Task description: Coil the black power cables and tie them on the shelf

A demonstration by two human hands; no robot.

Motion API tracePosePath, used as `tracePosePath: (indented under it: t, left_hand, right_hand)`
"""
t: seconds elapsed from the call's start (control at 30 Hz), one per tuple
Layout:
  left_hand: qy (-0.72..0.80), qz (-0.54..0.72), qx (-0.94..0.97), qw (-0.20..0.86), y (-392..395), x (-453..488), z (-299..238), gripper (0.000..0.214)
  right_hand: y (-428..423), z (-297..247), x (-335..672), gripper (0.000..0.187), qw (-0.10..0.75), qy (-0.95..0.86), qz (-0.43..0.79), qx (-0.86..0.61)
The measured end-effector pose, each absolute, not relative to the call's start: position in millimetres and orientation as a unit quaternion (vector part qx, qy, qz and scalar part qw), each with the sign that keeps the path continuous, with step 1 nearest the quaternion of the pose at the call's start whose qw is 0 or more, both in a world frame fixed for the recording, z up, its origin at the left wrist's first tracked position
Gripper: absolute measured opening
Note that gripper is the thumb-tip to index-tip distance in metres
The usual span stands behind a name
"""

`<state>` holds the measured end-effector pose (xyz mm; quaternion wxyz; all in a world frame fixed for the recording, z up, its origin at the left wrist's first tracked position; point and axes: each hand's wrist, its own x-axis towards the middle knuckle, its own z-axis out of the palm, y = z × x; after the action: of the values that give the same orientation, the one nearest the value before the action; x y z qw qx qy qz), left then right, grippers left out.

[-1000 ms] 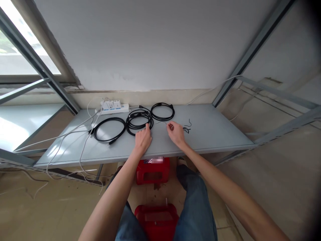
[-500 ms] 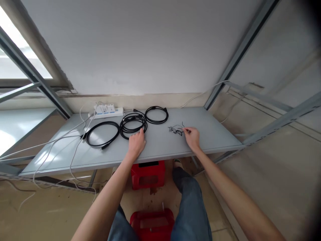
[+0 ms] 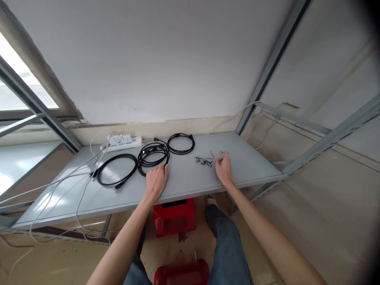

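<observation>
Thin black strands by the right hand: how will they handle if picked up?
The black strands overlap, so they may lift as a tangle. Being so thin, they are probably light. Their kinks suggest they might hold a bend rather than flop.

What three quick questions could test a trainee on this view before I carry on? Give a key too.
1. True or false: the left hand is at the near edge of the middle black cable coil.

2. Which of these is nearest the right hand?
A. the red stool
B. the tangle of thin black ties
C. the leftmost cable coil

3. On which half of the gray shelf, left or right, does the white power strip lie?

Key: 1. True. 2. B. 3. Left.
</observation>
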<state>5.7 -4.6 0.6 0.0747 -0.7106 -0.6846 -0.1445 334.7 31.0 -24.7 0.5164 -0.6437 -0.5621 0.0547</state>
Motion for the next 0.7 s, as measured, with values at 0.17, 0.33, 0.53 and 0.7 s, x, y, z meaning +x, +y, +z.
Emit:
tracePosePath:
  t: [0.17, 0.33, 0.53, 0.7]
  left_hand:
    - [-0.588, -0.258, -0.751, 0.152, -13, 5, 0, 0.049]
    - [-0.457, -0.295, -0.815, 0.2, -14, 8, -1, 0.04]
    - [-0.443, -0.285, -0.819, 0.227, -10, 8, -2, 0.031]
    - [-0.436, -0.348, -0.806, 0.201, -7, 8, -3, 0.052]
  right_hand:
    - [5, -3, 298, 0.035, 0.591, -0.576, 0.103, -0.556]
    - [-2, 28, 215, 0.049, 0.546, -0.461, 0.582, -0.387]
    - [28, 70, 159, 0.032, 0.575, -0.336, 0.68, -0.306]
    - [42, 102, 180, 0.018, 0.618, -0.371, 0.641, -0.265]
